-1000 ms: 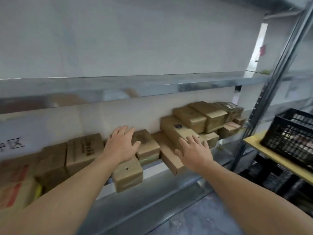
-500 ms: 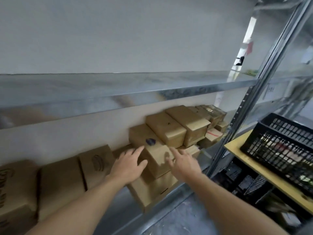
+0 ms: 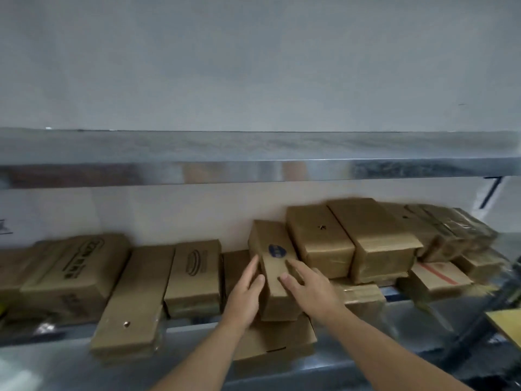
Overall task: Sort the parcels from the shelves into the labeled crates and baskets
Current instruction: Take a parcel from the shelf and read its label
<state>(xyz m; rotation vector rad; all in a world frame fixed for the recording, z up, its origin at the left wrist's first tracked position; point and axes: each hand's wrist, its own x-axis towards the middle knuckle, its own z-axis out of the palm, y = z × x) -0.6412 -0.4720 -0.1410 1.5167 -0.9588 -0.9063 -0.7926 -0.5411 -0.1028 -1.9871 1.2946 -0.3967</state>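
A long brown cardboard parcel with a dark blue round sticker point(image 3: 275, 266) lies tilted on the metal shelf point(image 3: 394, 317), resting on a flatter box point(image 3: 282, 340). My left hand point(image 3: 244, 297) presses flat against its left side. My right hand point(image 3: 310, 289) lies on its top and right side, fingers spread. Both hands clasp this parcel between them. More brown parcels are stacked to its right point(image 3: 377, 238) and lined up to its left point(image 3: 194, 272).
An upper metal shelf point(image 3: 253, 167) runs across just above the parcels. A long flat box point(image 3: 135, 300) sticks out over the shelf's front edge at the left. A yellow board corner point(image 3: 507, 323) shows at the far right.
The view swung left and closer, so the black crate left the frame. Both hands closed in on the blue-sticker parcel and now hold its two sides.
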